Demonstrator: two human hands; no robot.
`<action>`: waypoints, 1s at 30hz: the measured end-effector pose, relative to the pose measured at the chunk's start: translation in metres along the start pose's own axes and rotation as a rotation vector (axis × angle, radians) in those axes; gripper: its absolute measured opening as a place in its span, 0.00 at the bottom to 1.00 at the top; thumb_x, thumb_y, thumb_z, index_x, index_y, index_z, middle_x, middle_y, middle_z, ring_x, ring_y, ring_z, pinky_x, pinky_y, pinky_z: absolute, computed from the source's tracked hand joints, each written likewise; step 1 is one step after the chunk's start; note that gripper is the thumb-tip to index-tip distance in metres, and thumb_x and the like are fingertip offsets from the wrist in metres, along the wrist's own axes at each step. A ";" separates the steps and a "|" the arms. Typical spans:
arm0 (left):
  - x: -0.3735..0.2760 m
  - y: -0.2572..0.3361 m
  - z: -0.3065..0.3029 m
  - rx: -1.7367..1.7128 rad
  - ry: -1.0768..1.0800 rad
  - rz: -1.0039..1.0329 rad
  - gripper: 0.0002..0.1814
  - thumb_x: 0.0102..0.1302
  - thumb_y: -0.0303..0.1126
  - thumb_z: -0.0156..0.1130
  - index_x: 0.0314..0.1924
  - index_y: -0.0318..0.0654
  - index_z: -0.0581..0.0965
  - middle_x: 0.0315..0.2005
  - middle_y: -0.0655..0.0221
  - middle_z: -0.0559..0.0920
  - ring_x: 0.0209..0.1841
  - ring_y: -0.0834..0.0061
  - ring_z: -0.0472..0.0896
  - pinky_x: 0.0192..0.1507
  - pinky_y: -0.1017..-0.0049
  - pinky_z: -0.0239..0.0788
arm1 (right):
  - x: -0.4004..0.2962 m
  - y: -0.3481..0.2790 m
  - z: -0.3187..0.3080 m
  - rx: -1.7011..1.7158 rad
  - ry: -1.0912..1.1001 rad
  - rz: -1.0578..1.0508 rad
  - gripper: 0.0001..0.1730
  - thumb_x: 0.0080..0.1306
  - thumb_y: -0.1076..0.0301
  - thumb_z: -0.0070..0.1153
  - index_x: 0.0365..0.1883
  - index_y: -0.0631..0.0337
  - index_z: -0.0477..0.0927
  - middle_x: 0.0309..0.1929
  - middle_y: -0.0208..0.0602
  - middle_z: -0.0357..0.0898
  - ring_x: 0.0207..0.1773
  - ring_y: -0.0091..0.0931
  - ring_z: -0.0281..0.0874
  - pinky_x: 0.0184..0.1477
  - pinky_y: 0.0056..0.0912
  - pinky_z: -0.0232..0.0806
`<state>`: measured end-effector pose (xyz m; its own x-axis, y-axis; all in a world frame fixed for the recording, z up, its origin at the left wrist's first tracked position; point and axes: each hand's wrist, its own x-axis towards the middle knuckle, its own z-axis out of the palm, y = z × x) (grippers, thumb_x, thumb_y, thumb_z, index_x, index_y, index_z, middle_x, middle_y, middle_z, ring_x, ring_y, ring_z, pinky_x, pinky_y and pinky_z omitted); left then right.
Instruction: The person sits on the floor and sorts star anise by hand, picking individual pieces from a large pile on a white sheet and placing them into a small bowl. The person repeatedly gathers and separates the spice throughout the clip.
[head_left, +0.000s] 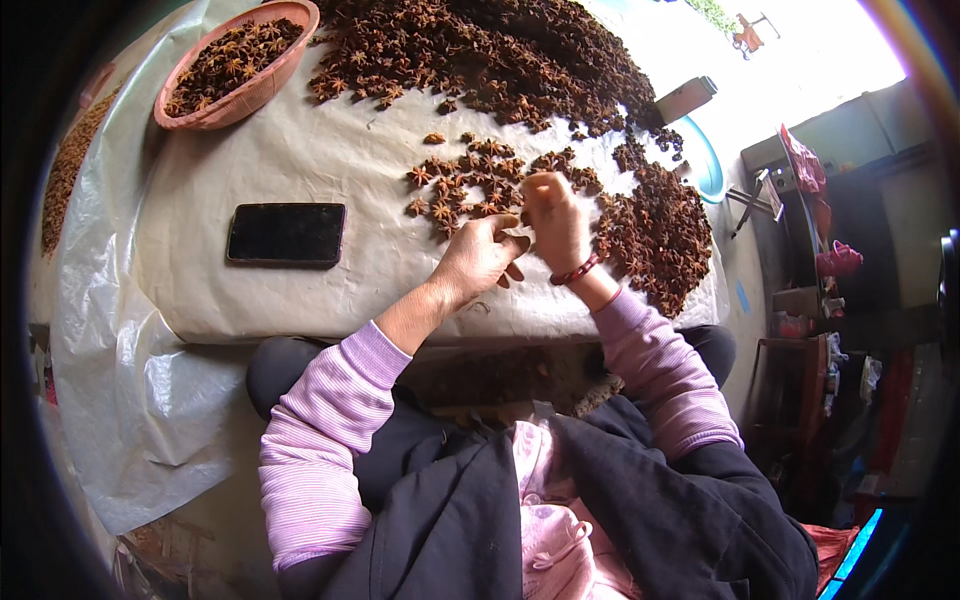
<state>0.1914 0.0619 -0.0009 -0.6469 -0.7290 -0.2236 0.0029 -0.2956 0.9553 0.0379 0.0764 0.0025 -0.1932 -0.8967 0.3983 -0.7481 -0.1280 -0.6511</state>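
Both my hands are close together over the near side of a cloth-covered table (195, 300). My left hand (480, 253) points right, its index finger and thumb a little apart; its palm is hidden. Beside it, my right hand (559, 221) is raised with curled fingers, blurred, a red bracelet (576, 270) at its wrist. Whether either hand holds something small does not show. Just beyond them lies a loose group of star anise pods (484, 169). A denser pile of star anise (660, 232) sits right of my right hand, and a large heap of star anise (480, 52) covers the far side.
A pink plastic basket (259, 94) of star anise stands far left. A black smartphone (286, 234) lies left of my hands. Clear plastic sheeting (112, 360) hangs over the left edge. A small box (686, 99) and a light-blue basin (705, 161) are at the far right.
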 end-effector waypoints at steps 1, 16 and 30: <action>0.002 0.001 0.000 -0.055 -0.035 0.008 0.16 0.68 0.29 0.56 0.53 0.29 0.75 0.37 0.64 0.83 0.30 0.77 0.84 0.29 0.77 0.77 | -0.008 -0.009 0.006 0.046 -0.017 -0.025 0.04 0.68 0.71 0.55 0.40 0.57 0.77 0.28 0.37 0.82 0.29 0.29 0.82 0.29 0.30 0.71; 0.011 -0.018 -0.006 -0.685 -0.037 -0.052 0.11 0.73 0.28 0.48 0.47 0.36 0.78 0.42 0.64 0.83 0.46 0.70 0.83 0.54 0.66 0.76 | -0.026 -0.025 0.004 -0.052 0.028 -0.203 0.14 0.66 0.76 0.51 0.48 0.58 0.82 0.40 0.42 0.84 0.43 0.37 0.82 0.45 0.35 0.74; 0.007 -0.011 0.009 0.085 0.251 0.270 0.08 0.70 0.24 0.55 0.44 0.33 0.80 0.29 0.68 0.84 0.25 0.83 0.81 0.28 0.81 0.76 | 0.000 0.058 -0.050 -0.184 0.112 0.034 0.11 0.70 0.76 0.49 0.40 0.59 0.84 0.39 0.35 0.87 0.36 0.21 0.84 0.39 0.25 0.76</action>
<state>0.1803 0.0657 -0.0111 -0.4245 -0.9054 0.0081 0.0772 -0.0273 0.9966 -0.0368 0.0898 -0.0030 -0.2820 -0.8449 0.4546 -0.8411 -0.0103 -0.5407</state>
